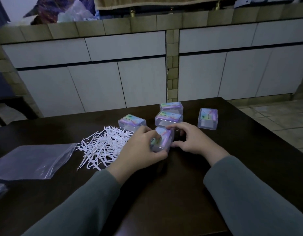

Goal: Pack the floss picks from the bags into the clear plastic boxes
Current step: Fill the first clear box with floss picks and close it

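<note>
Now both hands clamp one clear box (162, 139), left hand (138, 149) at its near-left end, right hand (193, 138) at its right; loose floss picks (103, 145) lie just left, apparently nearest the left hand.

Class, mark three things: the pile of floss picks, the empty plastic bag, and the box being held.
Floss picks (103, 145), head view, middle of pile.
Plastic bag (30, 161), head view, flat centre.
Held box (162, 139), head view, lid label.

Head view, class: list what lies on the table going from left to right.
Plastic bag → heap of floss picks → left hand → held box → right hand → lone box.
</note>
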The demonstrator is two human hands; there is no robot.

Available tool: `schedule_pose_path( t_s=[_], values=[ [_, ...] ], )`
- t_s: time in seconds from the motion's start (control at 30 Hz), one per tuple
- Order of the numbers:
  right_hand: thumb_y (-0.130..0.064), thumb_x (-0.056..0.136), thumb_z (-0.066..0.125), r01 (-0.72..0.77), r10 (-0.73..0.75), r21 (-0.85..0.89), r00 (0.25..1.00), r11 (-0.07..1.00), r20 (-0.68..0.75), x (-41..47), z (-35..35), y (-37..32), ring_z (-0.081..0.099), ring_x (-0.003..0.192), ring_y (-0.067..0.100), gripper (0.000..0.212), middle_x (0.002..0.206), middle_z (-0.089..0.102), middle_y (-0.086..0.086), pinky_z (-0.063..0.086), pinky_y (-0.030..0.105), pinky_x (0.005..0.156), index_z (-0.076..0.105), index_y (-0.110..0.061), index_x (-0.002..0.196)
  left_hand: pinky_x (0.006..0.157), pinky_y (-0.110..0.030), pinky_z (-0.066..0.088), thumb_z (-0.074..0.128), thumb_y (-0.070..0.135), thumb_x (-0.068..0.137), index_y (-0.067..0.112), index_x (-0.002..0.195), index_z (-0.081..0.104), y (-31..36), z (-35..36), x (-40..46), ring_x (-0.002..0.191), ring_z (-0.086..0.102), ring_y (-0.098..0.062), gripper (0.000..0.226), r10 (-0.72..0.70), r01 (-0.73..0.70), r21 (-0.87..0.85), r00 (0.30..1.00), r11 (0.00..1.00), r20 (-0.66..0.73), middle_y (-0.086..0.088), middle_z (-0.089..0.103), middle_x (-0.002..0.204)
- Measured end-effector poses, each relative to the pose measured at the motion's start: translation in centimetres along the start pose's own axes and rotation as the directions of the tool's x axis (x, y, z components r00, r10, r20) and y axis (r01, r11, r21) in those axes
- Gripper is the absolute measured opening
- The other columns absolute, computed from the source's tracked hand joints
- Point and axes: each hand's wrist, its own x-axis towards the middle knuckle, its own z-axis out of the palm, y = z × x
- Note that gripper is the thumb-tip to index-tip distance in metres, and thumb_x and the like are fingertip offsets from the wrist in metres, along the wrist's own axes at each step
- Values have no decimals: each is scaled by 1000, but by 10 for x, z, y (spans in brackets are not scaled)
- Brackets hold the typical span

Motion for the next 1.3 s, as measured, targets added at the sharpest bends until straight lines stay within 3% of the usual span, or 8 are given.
schedule_pose_path(
  t_s=[0.17, 0.33, 0.53, 0.6, 0.73, 0.97, 1.13, 1.3],
  values=[
    [-36, 72, 82, -32, 32, -77, 999, 997, 1, -9, -1, -3, 41, 121, 6, 78, 137, 43, -10, 41, 32, 102, 43, -38, 139, 87, -17, 39, 71, 34, 77, 26, 116, 60, -13, -21, 13, 115, 45, -4, 41, 129, -125, -35, 968, 992, 216, 11, 46, 132],
    [-59, 56, 81, -63, 67, -89, 997, 994, 41, -13, -5, 4, 43, 121, 13, 66, 127, 45, -16, 45, 45, 100, 45, -59, 112, 100, -25, 39, 66, 36, 73, 29, 114, 62, -20, -30, 20, 123, 43, -4, 42, 209, -193, -80, 920, 978, 332, 16, 45, 136],
    [-53, 66, 81, -59, 64, -94, 997, 994, 50, -18, -7, 9, 42, 118, 13, 68, 119, 46, -15, 45, 41, 98, 45, -57, 123, 87, -26, 46, 60, 65, 74, 29, 112, 59, -13, -27, 22, 109, 50, -4, 52, 220, -238, 23, 926, 971, 305, 15, 54, 120],
    [-53, 66, 81, -57, 61, -91, 997, 994, 53, -19, -8, 9, 43, 114, 12, 68, 115, 45, -16, 45, 38, 95, 45, -58, 124, 79, -20, 41, 63, 63, 79, 34, 116, 52, -8, -20, 24, 107, 50, -7, 48, 222, -261, 110, 933, 959, 285, 14, 52, 114],
    [-59, 63, 78, -94, 100, -76, 993, 993, 70, -20, -8, 11, 40, 123, 18, 76, 126, 46, -13, 42, 47, 101, 40, -62, 129, 91, -25, 39, 58, 61, 84, 38, 140, 41, -6, -13, 29, 118, 45, -9, 63, 218, -274, 199, 939, 941, 266, 9, 50, 133],
    [-73, 46, 71, -100, 103, -30, 989, 995, 102, -15, -6, 11, 38, 133, 12, 87, 136, 51, -19, 29, 50, 111, 42, -59, 128, 90, -25, 41, 48, 56, 91, 26, 132, 50, -9, -7, 29, 100, 40, -3, 50, 341, -396, 202, 904, 896, 258, 6, 50, 120],
    [-57, 66, 79, -102, 108, -65, 991, 993, 81, -15, -7, 12, 38, 133, 12, 75, 138, 52, -16, 18, 43, 110, 43, -52, 131, 90, -28, 43, 46, 51, 94, 23, 132, 50, -10, -6, 29, 104, 44, -6, 47, 365, -426, 236, 893, 873, 263, 3, 51, 120],
    [-63, 65, 77, -150, 157, -118, 986, 982, 54, -17, -4, 13, 33, 136, 19, 94, 143, 47, -14, 26, 43, 107, 31, -45, 144, 76, -20, 34, 36, 42, 101, 20, 118, 55, 3, -9, 36, 94, 48, -7, 34, 224, -263, 229, 957, 937, 182, 0, 59, 109]
  ],
)
